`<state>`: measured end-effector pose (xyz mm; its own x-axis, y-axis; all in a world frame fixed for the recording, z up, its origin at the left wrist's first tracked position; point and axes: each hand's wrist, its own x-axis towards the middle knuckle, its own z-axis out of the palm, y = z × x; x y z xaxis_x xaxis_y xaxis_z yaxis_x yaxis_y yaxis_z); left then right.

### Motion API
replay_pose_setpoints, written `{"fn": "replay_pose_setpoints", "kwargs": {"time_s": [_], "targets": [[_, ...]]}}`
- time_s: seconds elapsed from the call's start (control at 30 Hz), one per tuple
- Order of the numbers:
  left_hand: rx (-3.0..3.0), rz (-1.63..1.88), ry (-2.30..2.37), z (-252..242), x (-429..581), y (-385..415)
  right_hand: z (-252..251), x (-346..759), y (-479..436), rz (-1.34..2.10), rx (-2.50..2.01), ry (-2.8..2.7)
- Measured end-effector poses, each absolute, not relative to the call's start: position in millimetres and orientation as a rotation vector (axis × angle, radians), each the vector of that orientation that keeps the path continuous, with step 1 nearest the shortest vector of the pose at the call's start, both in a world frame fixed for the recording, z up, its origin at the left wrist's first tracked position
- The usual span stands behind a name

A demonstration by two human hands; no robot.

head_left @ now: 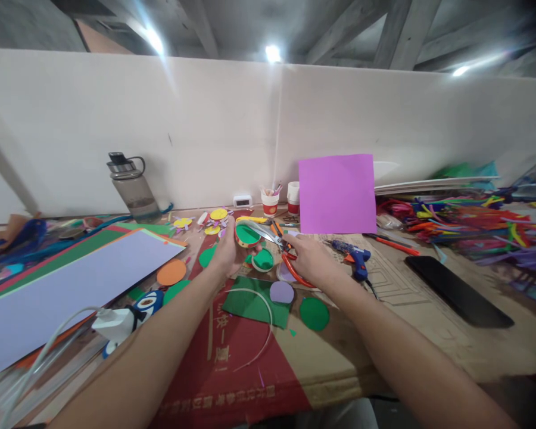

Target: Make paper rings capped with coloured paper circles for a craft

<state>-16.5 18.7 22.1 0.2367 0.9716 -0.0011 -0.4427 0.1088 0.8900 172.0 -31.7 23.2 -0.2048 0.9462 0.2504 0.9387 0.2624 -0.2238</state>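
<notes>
My left hand [227,253] grips a shallow round cup-like piece [248,235] with a green face, a red patterned side and some yellow along its top edge. My right hand [311,257] is closed around scissors [274,236] with orange-red handles. Their blades point left and reach the right edge of the round piece; whether they touch it is unclear. Just below lies another round piece [263,260] with green inside and a pale rim. Nearer to me are a green sheet [250,310], a lilac disc [281,292] on it and a green disc [315,314].
A blue glue gun [357,257] and a black phone [458,292] lie to the right. A purple sheet [337,193] stands at the back by paper cups [270,202]. At left are a water bottle [134,187], stacked coloured sheets [84,292] and a white plug [111,325].
</notes>
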Motion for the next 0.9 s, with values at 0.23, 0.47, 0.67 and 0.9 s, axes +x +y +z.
{"fn": "replay_pose_setpoints", "kwargs": {"time_s": [0.23,0.47,0.67,0.9], "targets": [[0.930,1.140,0.767,24,-21,21,24,172,-33,-0.005,-1.730,-2.204],[0.868,1.220,0.734,18,-19,22,24,170,-34,-0.022,-1.795,-2.199],[0.817,1.360,0.653,13,-9,18,23,170,-33,-0.034,-1.810,-2.184],[0.820,1.361,0.686,17,-15,22,24,169,-34,-0.045,-1.814,-2.194]]}}
